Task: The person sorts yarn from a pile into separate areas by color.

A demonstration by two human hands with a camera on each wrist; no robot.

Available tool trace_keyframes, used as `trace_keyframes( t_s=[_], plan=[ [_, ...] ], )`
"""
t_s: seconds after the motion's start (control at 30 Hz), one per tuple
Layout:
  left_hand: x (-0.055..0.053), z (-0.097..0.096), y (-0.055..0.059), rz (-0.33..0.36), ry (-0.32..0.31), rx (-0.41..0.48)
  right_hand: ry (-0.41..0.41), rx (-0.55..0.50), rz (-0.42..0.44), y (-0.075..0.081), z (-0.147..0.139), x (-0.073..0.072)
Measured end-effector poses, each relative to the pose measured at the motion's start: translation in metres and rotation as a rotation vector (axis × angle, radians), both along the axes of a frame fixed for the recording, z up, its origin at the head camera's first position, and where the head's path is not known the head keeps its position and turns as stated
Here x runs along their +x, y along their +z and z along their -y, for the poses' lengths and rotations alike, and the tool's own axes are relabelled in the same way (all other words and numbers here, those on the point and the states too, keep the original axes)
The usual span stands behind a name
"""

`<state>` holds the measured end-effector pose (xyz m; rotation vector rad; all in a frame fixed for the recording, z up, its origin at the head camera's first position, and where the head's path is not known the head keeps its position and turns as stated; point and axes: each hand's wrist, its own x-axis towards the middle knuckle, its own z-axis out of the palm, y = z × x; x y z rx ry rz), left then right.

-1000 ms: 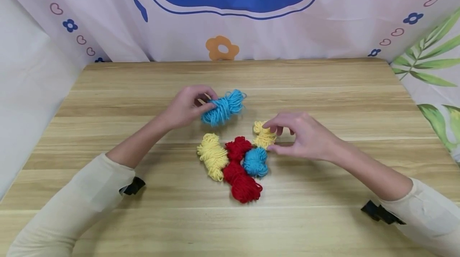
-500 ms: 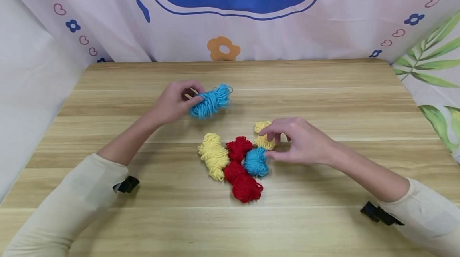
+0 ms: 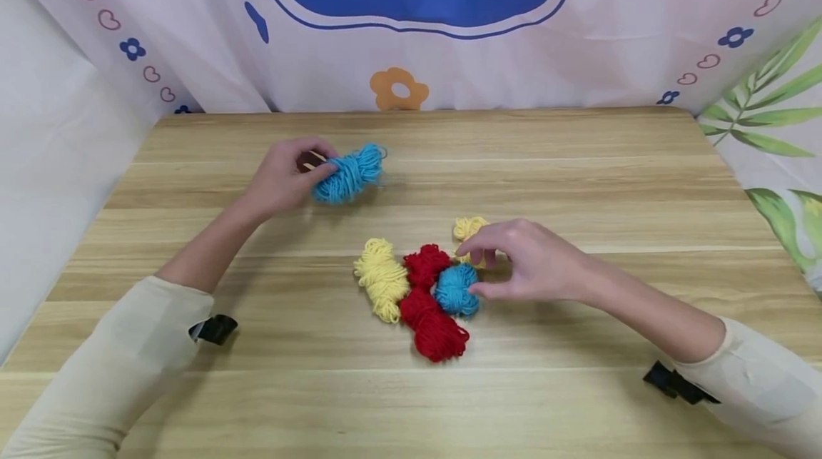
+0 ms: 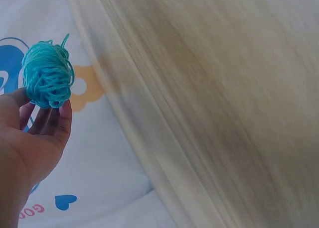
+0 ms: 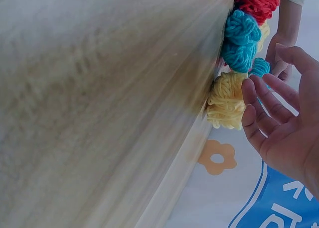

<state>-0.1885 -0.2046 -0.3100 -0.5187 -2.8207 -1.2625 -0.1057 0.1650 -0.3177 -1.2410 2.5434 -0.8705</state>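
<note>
The left hand (image 3: 282, 175) pinches a long blue bundle (image 3: 349, 175) of yarn at one end, thumb against fingers, and seems to hold it clear of the tabletop (image 3: 257, 387). Because most of the bundle juts past the fingertips, a slack pinch could let it droop or drop, and its loose end loops might snag.

The right hand (image 3: 526, 259) holds nothing; its fingers are bent, with a moderate gap to the thumb. It hangs beside a small blue bundle (image 3: 456, 289) and partly covers a small yellow bundle (image 3: 469, 228); whether the thumb touches the blue one cannot be told. Closing there could catch both, since they lie so close together.

Farther out, an upper red bundle (image 3: 427, 265) and a lower red bundle (image 3: 439, 330) crowd the small blue one, with a large yellow bundle (image 3: 381, 279) on their left. A careless push would probably shift the whole cluster, and fuzzy strands could cling and drag a neighbor along.
</note>
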Motion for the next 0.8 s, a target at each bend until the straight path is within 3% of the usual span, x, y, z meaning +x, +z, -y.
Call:
trace_keyframes(
  t_s=[0.37,0.8],
  plan=[
    [0.001,0.019,-0.002,-0.029,0.042,0.005,0.003,0.004,0.03,-0.002,0.002,0.002],
    [0.005,0.046,0.001,-0.001,0.127,-0.044,0.024,0.029,0.019,-0.003,0.005,0.005]
  ],
)
